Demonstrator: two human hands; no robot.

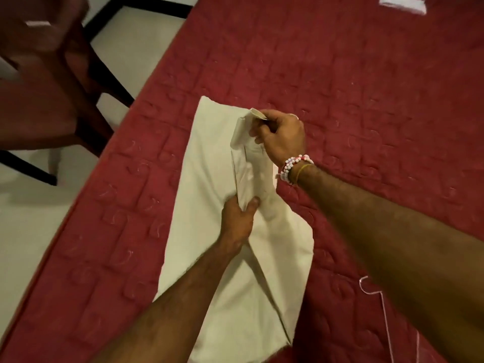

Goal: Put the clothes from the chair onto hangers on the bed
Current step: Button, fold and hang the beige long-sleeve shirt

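Note:
A cream-coloured garment (pixel 209 179) lies lengthwise on the red quilted bed (pixel 353 87). My right hand (pixel 281 136) pinches a raised edge of the garment near its far end and lifts it off the bed. My left hand (pixel 239 221) grips a fold of the same cloth closer to me. A thin pink wire hanger (pixel 382 302) lies on the bed at the lower right, partly hidden under my right forearm. The dark red chair (pixel 44 82) stands on the floor to the left of the bed.
A white, blurred thing (pixel 403 5) lies on the bed at the far top right. Pale tiled floor (pixel 26 218) runs along the bed's left edge. The bed surface stretches wide to the right of the garment.

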